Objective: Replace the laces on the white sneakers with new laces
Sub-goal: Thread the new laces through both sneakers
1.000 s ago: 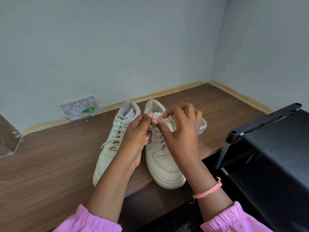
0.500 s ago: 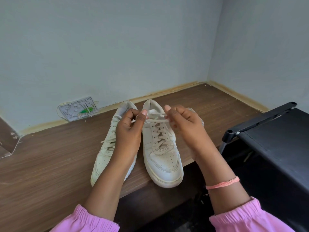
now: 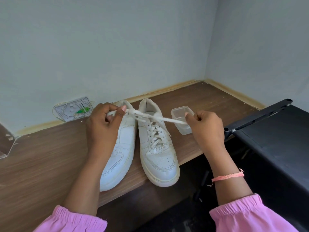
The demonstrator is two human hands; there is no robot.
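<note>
A wooden tabletop [image 3: 41, 156] in a pale-walled corner carries the white sneakers [image 3: 157, 148]. The lace [image 3: 160, 118] of the right-hand sneaker is pinched by left hand [image 3: 104, 124] and right hand [image 3: 206, 127], stretched between the fingers, seemingly to undo it.

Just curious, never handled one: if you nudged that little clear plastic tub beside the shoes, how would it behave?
The clear tub looks thin-walled and empty, so probably very light and apt to slide on the smooth wooden shelf. It sits flat and squat, so tipping seems unlikely.
</note>
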